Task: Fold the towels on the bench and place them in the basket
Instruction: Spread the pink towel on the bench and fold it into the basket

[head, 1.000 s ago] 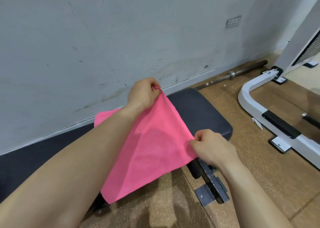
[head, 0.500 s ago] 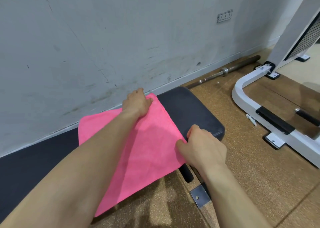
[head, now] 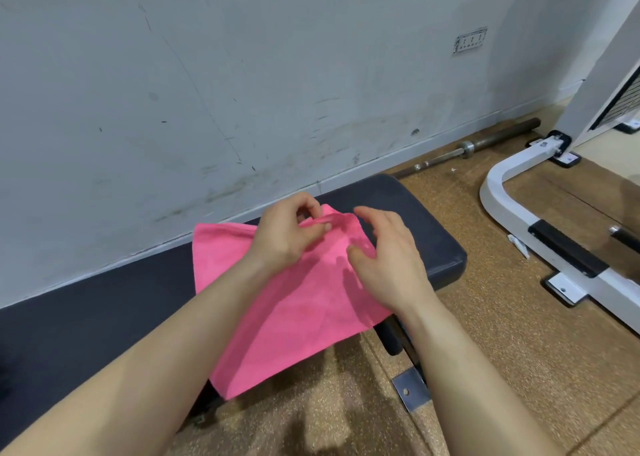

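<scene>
A pink towel (head: 294,317) lies spread across the dark padded bench (head: 426,227), its near edge hanging over the bench's front side. My left hand (head: 284,237) pinches the towel's far right corner, lifting a small fold of cloth. My right hand (head: 384,254) hovers just right of that corner with fingers loosely curved, its thumb touching the towel. No basket shows in this view.
A grey scuffed wall (head: 242,91) runs right behind the bench. A barbell bar (head: 485,143) lies on the cork-coloured floor by the wall. A white machine frame (head: 519,220) curves across the floor at right. The bench's metal foot (head: 408,389) stands below my right forearm.
The towel was held up by two corners, then laid flat on the bench. My right hand let go of the near corner and moved up beside my left hand at the far corner.
</scene>
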The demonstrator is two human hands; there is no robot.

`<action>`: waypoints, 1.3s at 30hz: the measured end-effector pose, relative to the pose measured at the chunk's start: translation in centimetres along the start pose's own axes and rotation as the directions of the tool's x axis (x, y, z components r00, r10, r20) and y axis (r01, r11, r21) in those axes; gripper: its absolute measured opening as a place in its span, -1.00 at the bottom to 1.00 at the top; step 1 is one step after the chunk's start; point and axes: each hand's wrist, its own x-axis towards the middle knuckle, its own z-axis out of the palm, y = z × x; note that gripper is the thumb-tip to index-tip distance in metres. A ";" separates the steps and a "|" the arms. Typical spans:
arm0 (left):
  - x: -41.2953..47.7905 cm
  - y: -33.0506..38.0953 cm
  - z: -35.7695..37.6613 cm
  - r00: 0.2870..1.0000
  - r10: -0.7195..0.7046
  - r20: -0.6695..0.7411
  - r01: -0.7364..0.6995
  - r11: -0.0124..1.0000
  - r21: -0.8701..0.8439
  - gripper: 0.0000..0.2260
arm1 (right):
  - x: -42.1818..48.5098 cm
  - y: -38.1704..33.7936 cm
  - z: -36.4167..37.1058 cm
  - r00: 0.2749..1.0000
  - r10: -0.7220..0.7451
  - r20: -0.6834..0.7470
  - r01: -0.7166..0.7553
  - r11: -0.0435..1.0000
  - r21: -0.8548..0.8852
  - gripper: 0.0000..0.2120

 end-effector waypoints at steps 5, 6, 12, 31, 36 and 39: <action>-4.2 2.2 -2.3 0.999 0.047 0.015 -0.045 0.988 -0.145 -0.85 | -0.4 -2.0 0.5 0.981 -0.196 0.007 0.196 0.981 0.017 -0.63; -4.7 2.4 -2.7 0.999 0.043 0.017 -0.039 0.985 -0.168 -0.85 | -0.5 -2.3 0.4 0.979 -0.204 0.011 0.204 0.978 0.055 -0.73; -6.3 2.8 -4.5 0.999 0.043 -0.019 -0.046 0.971 -0.236 -0.93 | -0.8 -3.7 -0.1 0.979 -0.200 0.025 0.179 0.917 0.357 -0.94; -6.9 4.4 -4.9 0.989 -0.016 -0.145 -0.028 0.954 -0.298 -0.89 | 0.0 -4.4 -0.4 0.980 -0.198 0.014 0.173 0.889 0.424 -0.97; -7.4 3.3 -5.3 0.990 0.058 -0.126 -0.062 0.998 -0.028 -0.89 | 0.2 -5.0 -0.2 0.977 -0.212 -0.025 0.207 0.911 0.357 -0.94; -7.8 1.1 -6.6 0.996 0.046 -0.081 -0.033 0.987 0.156 -0.94 | -0.2 -5.8 -0.1 0.964 -0.261 -0.049 0.264 0.922 0.284 -0.92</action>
